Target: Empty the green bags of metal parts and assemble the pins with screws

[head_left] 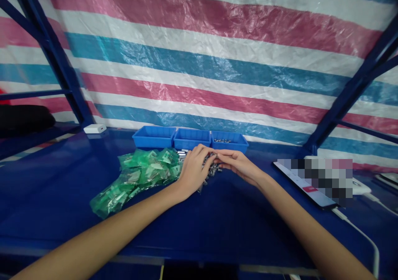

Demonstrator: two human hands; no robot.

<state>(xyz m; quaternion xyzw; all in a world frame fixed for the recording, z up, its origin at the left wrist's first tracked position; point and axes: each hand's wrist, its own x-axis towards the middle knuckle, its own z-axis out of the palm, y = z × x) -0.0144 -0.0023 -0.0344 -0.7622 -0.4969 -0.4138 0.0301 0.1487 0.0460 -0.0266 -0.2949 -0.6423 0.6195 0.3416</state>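
Note:
My left hand [194, 168] and my right hand [238, 162] meet over a small heap of little silver metal parts [212, 168] on the blue table [199, 222]. Both hands have their fingers curled and pressed together over the heap, fingertips touching. What the fingers pinch is too small to make out. A pile of green plastic bags [137, 176] holding small parts lies just left of my left hand.
Three blue trays [190, 139] stand in a row behind the hands; the right one holds some metal parts. A white charger block [95, 128] sits far left. A phone [306, 187] with a white cable [360, 232] lies at the right. Blue frame posts and a striped tarp enclose the bench.

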